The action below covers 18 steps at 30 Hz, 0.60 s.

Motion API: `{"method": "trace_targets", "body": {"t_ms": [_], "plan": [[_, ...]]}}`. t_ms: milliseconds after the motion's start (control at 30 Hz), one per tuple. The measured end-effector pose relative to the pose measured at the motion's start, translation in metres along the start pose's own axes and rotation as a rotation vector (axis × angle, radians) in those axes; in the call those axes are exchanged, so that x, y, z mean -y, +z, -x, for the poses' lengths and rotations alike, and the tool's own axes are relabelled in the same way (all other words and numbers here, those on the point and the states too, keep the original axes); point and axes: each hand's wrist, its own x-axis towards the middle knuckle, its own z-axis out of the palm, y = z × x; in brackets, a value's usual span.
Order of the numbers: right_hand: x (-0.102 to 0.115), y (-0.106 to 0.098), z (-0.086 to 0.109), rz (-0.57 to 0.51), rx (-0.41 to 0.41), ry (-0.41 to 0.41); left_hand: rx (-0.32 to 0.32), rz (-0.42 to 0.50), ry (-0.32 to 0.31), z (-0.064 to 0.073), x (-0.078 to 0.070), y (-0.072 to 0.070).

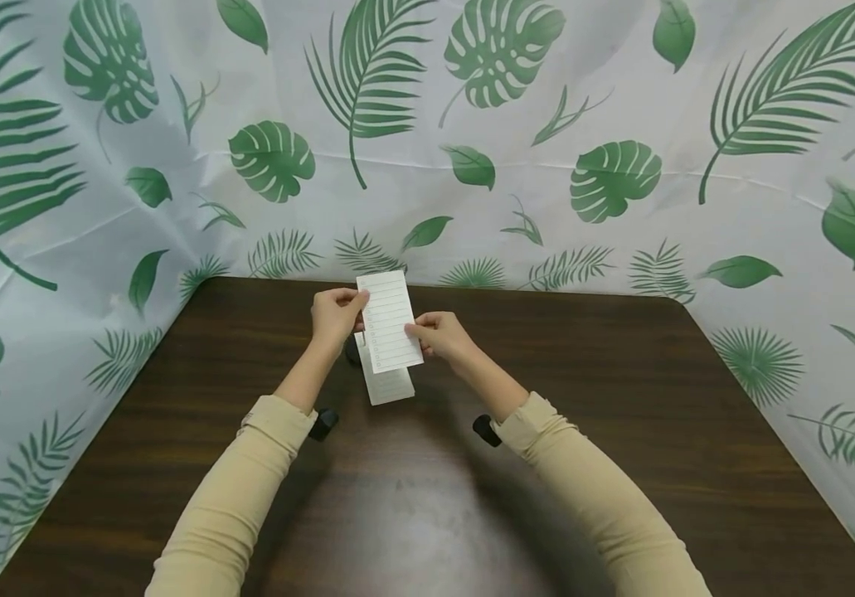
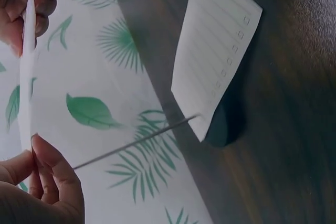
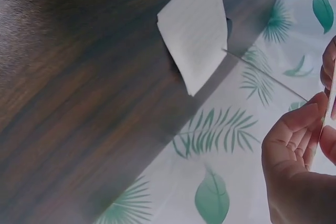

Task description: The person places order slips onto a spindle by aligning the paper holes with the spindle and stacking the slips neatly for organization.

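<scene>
A white lined sheet (image 1: 390, 322) with small checkboxes along one edge is held up by both hands. My left hand (image 1: 335, 315) pinches its left edge near the top, and my right hand (image 1: 442, 335) pinches the right edge lower down. Below the sheet, similar lined paper (image 2: 218, 45) sits on a paper spike with a dark rounded base (image 2: 226, 127). The thin metal rod (image 2: 136, 142) sticks up through that paper near one end. In the wrist views the held sheet appears edge-on, close to the rod's upper end. Whether the rod touches it, I cannot tell.
The dark wooden table (image 1: 584, 464) has its far edge just behind the spike. A white curtain (image 1: 531, 182) with green leaf prints hangs around the back and sides. A black wrist device (image 1: 324, 424) is below my left forearm, another (image 1: 486, 430) below my right.
</scene>
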Motion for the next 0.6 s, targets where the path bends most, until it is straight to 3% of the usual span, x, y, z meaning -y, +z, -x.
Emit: {"method": "trace_targets", "body": {"t_ms": [233,433,600], "plan": [[0.005,0.001,-0.004,0.029,-0.029,0.024,-0.035,-0.114,-0.002,-0.005,-0.003,-0.002],[0.013,0.004,-0.011,0.04,-0.02,-0.013,-0.139,-0.249,0.075,-0.009,-0.004,-0.003],[0.012,0.008,-0.017,0.03,-0.03,-0.011,-0.21,-0.285,0.123,-0.012,0.002,0.0]]}}
